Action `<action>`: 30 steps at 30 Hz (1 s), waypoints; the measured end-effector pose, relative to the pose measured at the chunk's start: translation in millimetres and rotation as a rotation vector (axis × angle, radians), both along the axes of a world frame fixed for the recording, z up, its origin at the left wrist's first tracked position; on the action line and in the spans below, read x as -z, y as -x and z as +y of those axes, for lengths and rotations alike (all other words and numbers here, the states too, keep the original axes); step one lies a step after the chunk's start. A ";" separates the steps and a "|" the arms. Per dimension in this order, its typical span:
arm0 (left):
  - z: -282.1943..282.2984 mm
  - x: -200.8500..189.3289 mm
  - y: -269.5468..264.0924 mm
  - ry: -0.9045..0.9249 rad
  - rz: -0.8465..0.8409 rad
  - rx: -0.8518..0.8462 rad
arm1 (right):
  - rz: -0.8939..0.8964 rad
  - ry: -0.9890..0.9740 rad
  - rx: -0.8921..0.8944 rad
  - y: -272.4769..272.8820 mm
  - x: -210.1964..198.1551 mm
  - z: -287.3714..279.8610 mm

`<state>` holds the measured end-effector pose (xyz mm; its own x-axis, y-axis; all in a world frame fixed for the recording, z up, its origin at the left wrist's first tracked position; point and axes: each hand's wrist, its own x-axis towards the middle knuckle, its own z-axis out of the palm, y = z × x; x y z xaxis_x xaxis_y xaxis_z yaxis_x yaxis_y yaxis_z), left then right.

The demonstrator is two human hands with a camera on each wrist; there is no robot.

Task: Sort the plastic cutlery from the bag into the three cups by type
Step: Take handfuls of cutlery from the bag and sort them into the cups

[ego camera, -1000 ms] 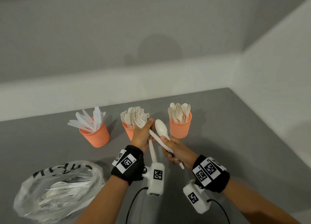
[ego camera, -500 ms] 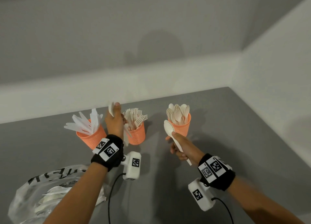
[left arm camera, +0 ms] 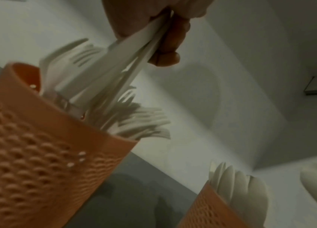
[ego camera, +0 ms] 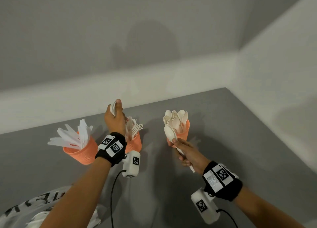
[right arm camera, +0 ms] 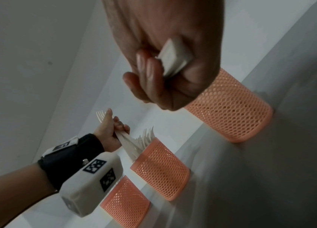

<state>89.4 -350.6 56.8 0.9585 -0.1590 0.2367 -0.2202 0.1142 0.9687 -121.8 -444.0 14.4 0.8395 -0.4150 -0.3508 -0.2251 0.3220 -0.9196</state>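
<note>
Left hand [ego camera: 114,120] grips forks [left arm camera: 128,66] handles-down over the middle cup [ego camera: 135,142]; right hand [ego camera: 186,153] clasps a spoon [ego camera: 169,133], best upended before dropping.

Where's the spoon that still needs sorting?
In the head view, the right hand grips the spoon just in front of the spoon cup, the rightmost cup.

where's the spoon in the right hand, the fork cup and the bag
spoon [ego camera: 169,134], head view, on its bowl
fork cup [ego camera: 136,143], head view, on its orange mesh wall
bag [ego camera: 36,205], head view, on its printed clear plastic
</note>
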 end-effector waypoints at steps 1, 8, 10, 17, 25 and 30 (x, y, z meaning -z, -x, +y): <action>-0.7 3.3 1.7 0.006 -0.001 0.002 | 0.004 0.005 0.014 0.5 0.6 -1.0; 4.1 28.2 -4.2 -0.215 -0.212 0.007 | -0.003 0.009 0.047 -1.2 1.4 -0.4; 10.3 36.5 -11.4 -0.422 -0.376 -0.003 | -0.007 0.024 0.030 -3.1 2.2 0.4; 30.2 55.0 -13.7 -0.795 -0.576 -0.028 | -0.039 0.089 0.010 -6.9 3.5 4.2; 32.0 54.7 -5.4 -1.143 -0.692 0.201 | -0.024 0.126 0.062 -11.4 2.8 8.9; 30.6 36.2 7.6 -1.117 -0.654 0.153 | -0.044 0.178 0.073 -12.1 0.3 13.3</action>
